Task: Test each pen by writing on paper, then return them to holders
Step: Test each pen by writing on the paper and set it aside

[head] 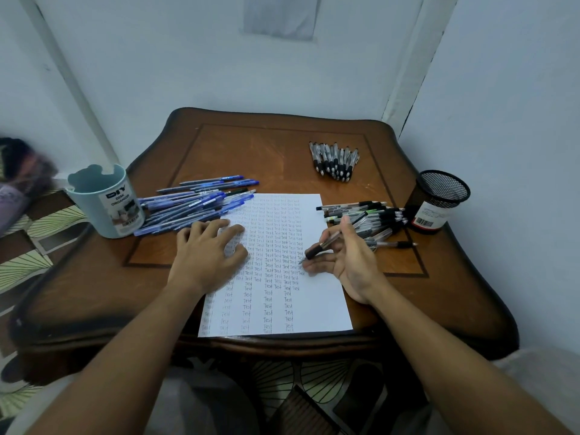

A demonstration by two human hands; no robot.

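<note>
A sheet of paper [317, 296] lies flat on the wooden bench [439, 309], its near edge at the bench's front rim. Columns of the handwritten word "Test" cover most of the sheet.

The left hand [207, 252] rests palm down on the paper's left part, fingers spread and relaxed, grasping nothing. The right hand [348, 255] grips a black pen [320, 244] with a dark rubber grip, held between the thumb and fingers; the pen's tip touches or sits just above the paper near the right end of the written rows.

Left of the paper, a pile of blue pens [194, 204] lies on the bench, just beside a light blue holder [106, 202] labelled "DIY Desk Organizer". Right of the paper, a loose pile of black pens [376, 218] lies beside a black mesh holder [437, 200]. Farther back, a neat row of pens [334, 161] with grey barrels lies well apart from both piles.
</note>
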